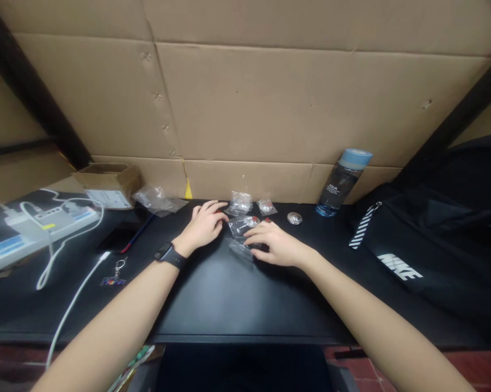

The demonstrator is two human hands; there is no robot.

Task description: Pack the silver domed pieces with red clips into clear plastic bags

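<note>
My left hand point(204, 224) lies low over the black table, fingers stretched out and apart. A bit of red shows by its fingertips, too small to name. Just to the right, a clear plastic packet point(239, 226) with something red and shiny inside lies beside my right hand point(272, 243). The fingers of that hand are spread at the packet and at a crumpled clear wrapper point(240, 249); whether they press on either is hidden. Behind them are two more clear packets, a larger one point(241, 202) and a smaller one point(265, 206). A round shiny disc point(294, 218) sits to the right, unwrapped.
A blue-capped bottle point(341, 182) stands back right, beside a black bag point(429, 256). On the left are an opened cardboard box point(109, 182), crumpled plastic point(159, 200), a power strip point(45, 231), a white cable point(76, 307), a phone point(118, 237) and a keychain point(115, 279). Cardboard point(270, 109) walls the back.
</note>
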